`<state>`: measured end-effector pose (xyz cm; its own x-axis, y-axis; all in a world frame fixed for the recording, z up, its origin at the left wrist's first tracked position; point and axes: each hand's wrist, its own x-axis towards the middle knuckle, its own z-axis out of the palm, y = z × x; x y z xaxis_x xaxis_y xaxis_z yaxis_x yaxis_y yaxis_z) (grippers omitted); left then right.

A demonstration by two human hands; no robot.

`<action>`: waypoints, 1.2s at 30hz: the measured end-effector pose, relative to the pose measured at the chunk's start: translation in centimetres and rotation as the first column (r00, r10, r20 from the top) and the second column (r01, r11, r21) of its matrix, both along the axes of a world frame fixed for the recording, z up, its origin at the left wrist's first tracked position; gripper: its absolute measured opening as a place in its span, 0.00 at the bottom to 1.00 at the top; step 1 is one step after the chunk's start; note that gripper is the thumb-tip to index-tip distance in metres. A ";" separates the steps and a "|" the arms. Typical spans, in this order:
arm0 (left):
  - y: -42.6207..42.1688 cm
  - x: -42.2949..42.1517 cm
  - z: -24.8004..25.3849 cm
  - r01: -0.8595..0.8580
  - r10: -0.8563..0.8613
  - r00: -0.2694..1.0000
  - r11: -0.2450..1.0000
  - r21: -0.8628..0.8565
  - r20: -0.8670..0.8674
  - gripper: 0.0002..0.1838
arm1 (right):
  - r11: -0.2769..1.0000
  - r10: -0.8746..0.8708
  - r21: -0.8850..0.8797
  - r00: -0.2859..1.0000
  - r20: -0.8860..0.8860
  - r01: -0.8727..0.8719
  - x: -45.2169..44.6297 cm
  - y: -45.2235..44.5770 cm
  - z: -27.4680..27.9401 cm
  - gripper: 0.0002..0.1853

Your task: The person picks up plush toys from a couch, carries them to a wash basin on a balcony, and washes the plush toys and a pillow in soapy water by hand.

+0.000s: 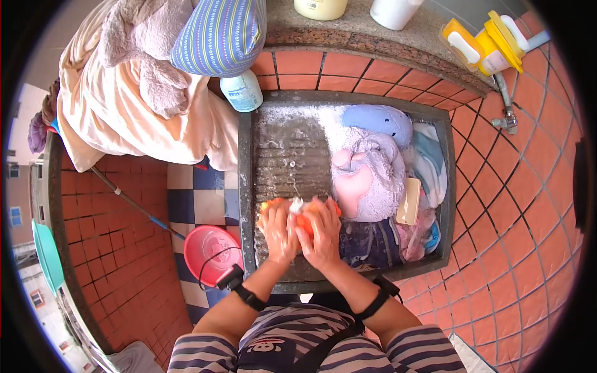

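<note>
Side by side, my left hand (278,230) and my right hand (318,231) press on a soft orange-and-white item (304,222) at the near end of the ribbed washboard (292,155). Fingers of both hands are curled over it, so its kind is mostly hidden. Wet suds lie on the board. Right of my right hand, the sink (345,287) holds a fluffy lilac plush (379,165) with a pink patch, a blue plush (376,121), dark cloth (373,242) and a cream rectangular object (408,201).
A spray bottle (241,92) stands at the sink's back-left corner, beside draped cream fabric (137,118) and a striped cushion (217,37). A pink basin (214,255) sits on the floor at left. Containers (320,7) line the ledge; a tap (507,118) is at right.
</note>
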<state>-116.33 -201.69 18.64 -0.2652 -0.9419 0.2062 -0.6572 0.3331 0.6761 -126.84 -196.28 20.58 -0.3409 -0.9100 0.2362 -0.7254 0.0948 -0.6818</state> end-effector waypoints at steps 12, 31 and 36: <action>-7.3 -3.9 -2.8 -0.079 0.114 0.955 0.988 -0.135 0.273 0.16 | 0.956 0.042 0.294 0.997 -0.068 -0.020 -3.9 -7.8 -4.7 0.20; 1.9 1.2 -1.1 0.029 -0.016 0.984 0.997 0.071 -0.178 0.13 | 1.000 -0.001 -0.005 0.995 0.103 0.002 0.9 1.1 -0.8 0.15; -11.0 -6.2 -3.7 -0.124 0.135 0.951 0.991 -0.060 0.277 0.14 | 0.987 -0.116 0.102 0.991 -0.067 0.123 -6.0 -11.9 -5.6 0.13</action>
<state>-122.57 -212.67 14.89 -0.1941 -0.9642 0.1806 -0.8573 0.2562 0.4466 -132.79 -208.22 15.00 -0.4369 -0.8845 0.1639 -0.7439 0.2528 -0.6187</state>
